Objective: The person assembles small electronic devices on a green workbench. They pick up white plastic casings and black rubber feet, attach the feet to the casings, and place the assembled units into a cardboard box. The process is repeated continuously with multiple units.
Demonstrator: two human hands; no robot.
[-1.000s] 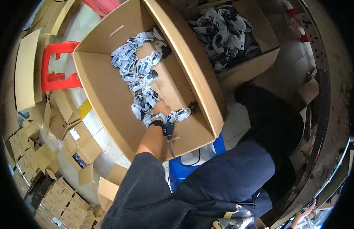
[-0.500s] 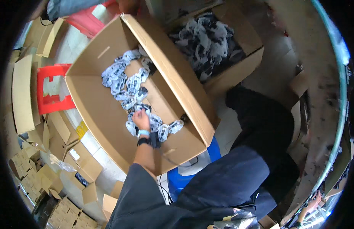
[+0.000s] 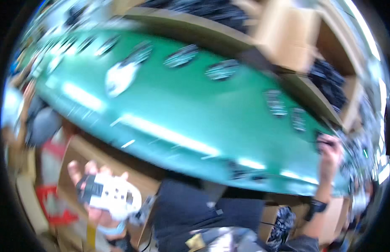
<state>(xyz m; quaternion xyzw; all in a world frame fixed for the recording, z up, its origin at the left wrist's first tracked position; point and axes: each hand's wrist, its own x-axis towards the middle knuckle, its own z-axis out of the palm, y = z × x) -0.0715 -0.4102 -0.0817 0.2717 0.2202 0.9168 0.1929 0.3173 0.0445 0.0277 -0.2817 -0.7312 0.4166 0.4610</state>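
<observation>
- Two hands show in my feed, both about the green table [image 3: 174, 113].
- Left hand [image 3: 98, 215]: before the table's near edge, fingers parted behind a white part [image 3: 115, 196], holding it.
- Right hand [image 3: 330, 152]: at the table's right end, fingers bent beside a dark piece [image 3: 319, 138]; through blur I can't tell whether they grip.
- Flat parts [image 3: 222, 69] lie spaced along the table.

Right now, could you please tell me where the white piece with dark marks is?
The white piece is at the lower left of the head view, in the left hand, pictured below the green surface.
</observation>
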